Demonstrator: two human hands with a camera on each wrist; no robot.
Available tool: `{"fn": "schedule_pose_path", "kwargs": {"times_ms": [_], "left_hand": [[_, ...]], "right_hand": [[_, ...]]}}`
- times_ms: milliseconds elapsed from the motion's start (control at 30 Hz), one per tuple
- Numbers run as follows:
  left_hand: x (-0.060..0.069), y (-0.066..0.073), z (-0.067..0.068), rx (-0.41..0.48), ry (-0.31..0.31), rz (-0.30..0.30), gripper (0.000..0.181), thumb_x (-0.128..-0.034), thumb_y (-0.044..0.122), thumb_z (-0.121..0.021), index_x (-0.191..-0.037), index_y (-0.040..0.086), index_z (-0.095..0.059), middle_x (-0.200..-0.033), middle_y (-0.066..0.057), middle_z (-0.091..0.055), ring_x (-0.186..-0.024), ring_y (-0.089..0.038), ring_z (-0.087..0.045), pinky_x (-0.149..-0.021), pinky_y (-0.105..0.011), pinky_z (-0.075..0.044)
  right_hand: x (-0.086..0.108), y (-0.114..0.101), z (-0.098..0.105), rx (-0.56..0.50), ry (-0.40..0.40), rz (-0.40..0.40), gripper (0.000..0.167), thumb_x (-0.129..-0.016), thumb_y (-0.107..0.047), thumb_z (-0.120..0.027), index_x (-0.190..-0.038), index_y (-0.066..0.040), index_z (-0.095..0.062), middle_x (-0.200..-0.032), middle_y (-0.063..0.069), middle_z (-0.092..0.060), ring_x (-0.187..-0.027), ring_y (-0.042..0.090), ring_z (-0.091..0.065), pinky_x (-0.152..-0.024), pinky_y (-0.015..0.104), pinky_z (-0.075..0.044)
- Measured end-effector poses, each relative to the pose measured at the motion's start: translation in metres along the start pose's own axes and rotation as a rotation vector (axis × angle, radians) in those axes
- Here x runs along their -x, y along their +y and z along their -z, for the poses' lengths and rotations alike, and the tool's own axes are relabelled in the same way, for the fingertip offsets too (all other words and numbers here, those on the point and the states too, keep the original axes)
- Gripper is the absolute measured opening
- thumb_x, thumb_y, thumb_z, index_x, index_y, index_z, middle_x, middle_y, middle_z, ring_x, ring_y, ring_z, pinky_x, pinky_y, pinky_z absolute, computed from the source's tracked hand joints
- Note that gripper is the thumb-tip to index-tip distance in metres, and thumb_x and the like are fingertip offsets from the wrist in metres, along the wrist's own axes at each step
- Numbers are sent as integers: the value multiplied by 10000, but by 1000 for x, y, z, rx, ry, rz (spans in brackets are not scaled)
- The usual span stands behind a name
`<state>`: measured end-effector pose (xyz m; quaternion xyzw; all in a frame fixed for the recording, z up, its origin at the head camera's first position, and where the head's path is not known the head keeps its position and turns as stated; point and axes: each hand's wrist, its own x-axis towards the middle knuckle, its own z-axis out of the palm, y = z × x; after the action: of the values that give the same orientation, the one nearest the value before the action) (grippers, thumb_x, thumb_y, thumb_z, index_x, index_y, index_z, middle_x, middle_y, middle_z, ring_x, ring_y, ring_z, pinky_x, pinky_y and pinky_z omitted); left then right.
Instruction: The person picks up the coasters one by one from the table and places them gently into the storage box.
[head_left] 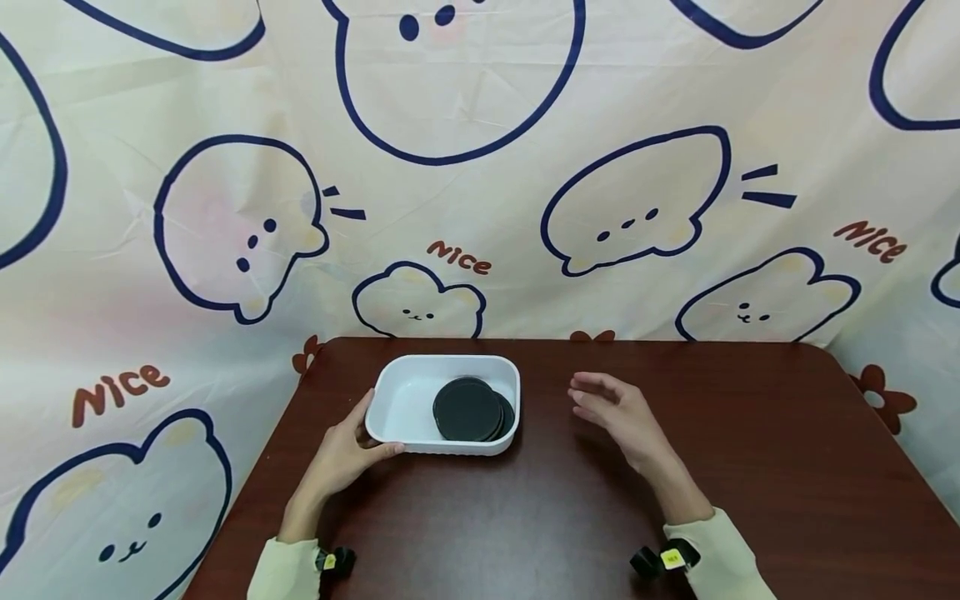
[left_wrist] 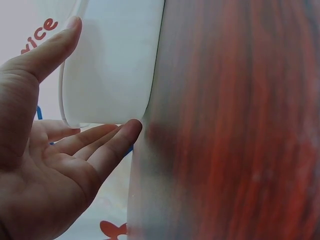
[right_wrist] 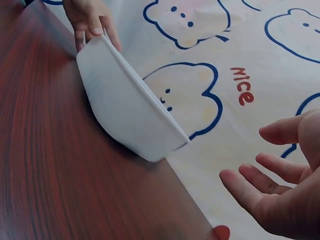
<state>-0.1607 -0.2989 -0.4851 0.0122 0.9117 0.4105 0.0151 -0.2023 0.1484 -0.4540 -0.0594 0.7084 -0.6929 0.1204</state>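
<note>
A white rectangular plastic container (head_left: 405,400) with rounded corners is on the table, left of the middle. Inside, toward its right end, lies a small stack of flat black discs (head_left: 467,410). My left hand (head_left: 341,454) holds the container's near left corner, thumb along the near side and fingers against the left end. The left wrist view shows that thumb (left_wrist: 60,47) against the outer wall. To the right of the container, and apart from it, my right hand (head_left: 618,417) hovers over the table with loosely bent fingers and nothing in it.
The dark brown wooden table (head_left: 525,525) has rounded far corners. Directly behind it hangs a pale cloth (head_left: 510,208) printed with blue bear outlines and red lettering. Each wrist wears a black strap device, the left one (head_left: 337,561) beside a pale sleeve (head_left: 283,571).
</note>
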Motion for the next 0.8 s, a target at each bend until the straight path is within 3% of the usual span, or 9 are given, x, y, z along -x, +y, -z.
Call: {"fn": "schedule_pose_path", "kwargs": {"times_ms": [167, 500, 800], "left_hand": [[-2, 0, 0, 11, 3, -9, 1171, -856, 410, -920, -1724, 96, -200, -1665, -259, -445, -1397, -449, -614, -1061, -524, -582], [0, -5, -3, 3, 9, -14, 1172, -848, 414, -926, -1723, 105, -209, -1651, -260, -465, -1383, -452, -626, -1041, -503, -598], [2, -6, 0, 1, 11, -27, 1161, -862, 402, -918, -1727, 116, -199, -1675, -253, -431, -1411, -439, -606, -1033, -489, -609]], "right_hand": [[6, -2, 17, 23, 27, 3, 517, -1089, -196, -650, -1546, -2, -507, -1563, 260, -525, -1194, 5, -700, -1065, 327, -586], [27, 1, 50, 63, 96, 2, 563, -1099, -247, -640, -1566, 13, -466, -1557, 284, -504, -1185, -17, -705, -1020, 272, -602], [40, 6, 75, 78, 133, -3, 594, -1079, -323, -671, -1543, 3, -494, -1331, -67, -651, -1148, -38, -716, -995, 275, -617]]}}
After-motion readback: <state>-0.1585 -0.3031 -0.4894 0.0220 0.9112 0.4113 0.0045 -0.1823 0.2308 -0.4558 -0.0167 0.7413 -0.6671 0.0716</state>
